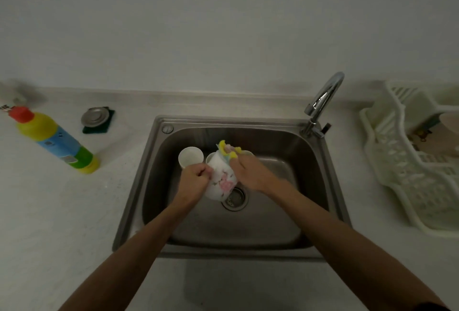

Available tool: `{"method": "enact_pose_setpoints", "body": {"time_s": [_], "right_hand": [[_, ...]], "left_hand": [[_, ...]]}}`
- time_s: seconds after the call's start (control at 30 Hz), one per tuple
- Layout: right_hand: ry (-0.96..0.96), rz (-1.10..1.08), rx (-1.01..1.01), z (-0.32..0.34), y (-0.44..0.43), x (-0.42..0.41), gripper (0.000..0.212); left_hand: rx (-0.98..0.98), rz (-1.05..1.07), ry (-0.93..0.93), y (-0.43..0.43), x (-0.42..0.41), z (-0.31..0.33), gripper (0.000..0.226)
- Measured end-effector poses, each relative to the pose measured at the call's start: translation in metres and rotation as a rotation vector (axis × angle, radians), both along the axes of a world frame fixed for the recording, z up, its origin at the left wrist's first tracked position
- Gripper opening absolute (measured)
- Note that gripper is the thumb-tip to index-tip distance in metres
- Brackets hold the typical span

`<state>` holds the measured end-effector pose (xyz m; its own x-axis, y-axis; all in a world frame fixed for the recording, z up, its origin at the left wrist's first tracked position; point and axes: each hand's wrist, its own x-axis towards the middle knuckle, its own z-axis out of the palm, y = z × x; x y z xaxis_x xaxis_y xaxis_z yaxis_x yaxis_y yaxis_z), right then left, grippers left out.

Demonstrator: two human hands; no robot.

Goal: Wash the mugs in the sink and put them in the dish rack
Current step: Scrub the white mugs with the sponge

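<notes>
Floral mug [221,181] is held over the sink [310,161], above the drain [234,197] and tipped with its mouth away from the person. Likely so runoff drops into the basin, not onto the table.

Left hand [195,179]: fingers curled tight in a fist at the mug's left side. The handle is hidden under the fist, so a handle grip is a guess. It acts as the clamp and stops the mug turning under scrub load.

Right hand [250,171]: fingers pinch a yellow sponge [227,149] against the mug's far rim, with sponge folded over the edge. The fold probably lets it work inside and outside in one pass. Fingertips are mostly covered by sponge.

Plain white mug [190,158] stands upright on the sink floor, just beside the left hand, queued. A pale rim [248,153] shows behind the right hand, probably another mug, but it's too hidden to confirm.

Faucet [323,97] sits at the sink's back right corner. No stream is visible, so this reads as the soap stage, not the rinse.

Dish rack [409,174] sits at the table's right edge, well apart from the sink on the sponge-hand side. No mug is identifiable in it, so the task looks early.

Detergent bottle [57,141] stands toward the table's left edge. Sink strainer lid [95,116] is parked on a dark pad near the back edge, left of the sink, leaving the drain open.

Risk: a soapy mug under one-handed clamp could slip.
</notes>
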<state>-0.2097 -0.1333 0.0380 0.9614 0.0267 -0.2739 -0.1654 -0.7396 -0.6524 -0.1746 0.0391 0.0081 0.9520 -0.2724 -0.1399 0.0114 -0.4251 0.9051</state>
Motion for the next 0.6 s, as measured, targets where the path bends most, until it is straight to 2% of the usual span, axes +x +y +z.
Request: {"method": "enact_pose_setpoints", "body": {"time_s": [0.1, 0.2, 0.3, 0.43, 0.5, 0.6], "right_hand": [[0.072, -0.039, -0.089, 0.007, -0.005, -0.001, 0.044], [-0.025, 0.037, -0.092, 0.011, -0.001, -0.014, 0.05], [0.021, -0.093, -0.062, 0.012, -0.014, -0.001, 0.041], [0.021, -0.06, -0.087, 0.014, -0.011, -0.018, 0.043], [0.001, -0.017, -0.071, 0.019, -0.009, -0.013, 0.038], [0.019, -0.076, -0.134, 0.025, -0.034, -0.008, 0.039]], "left_hand": [[-0.006, 0.045, 0.008, -0.002, 0.006, -0.001, 0.033], [0.033, 0.001, 0.002, -0.008, 0.005, 0.0, 0.031], [0.059, -0.015, -0.014, -0.017, 0.002, 0.003, 0.029], [0.053, 0.015, 0.007, -0.026, 0.001, -0.001, 0.027], [0.033, 0.005, 0.02, -0.035, -0.007, -0.001, 0.024], [0.006, 0.012, 0.01, -0.045, -0.014, 0.002, 0.025]]}}
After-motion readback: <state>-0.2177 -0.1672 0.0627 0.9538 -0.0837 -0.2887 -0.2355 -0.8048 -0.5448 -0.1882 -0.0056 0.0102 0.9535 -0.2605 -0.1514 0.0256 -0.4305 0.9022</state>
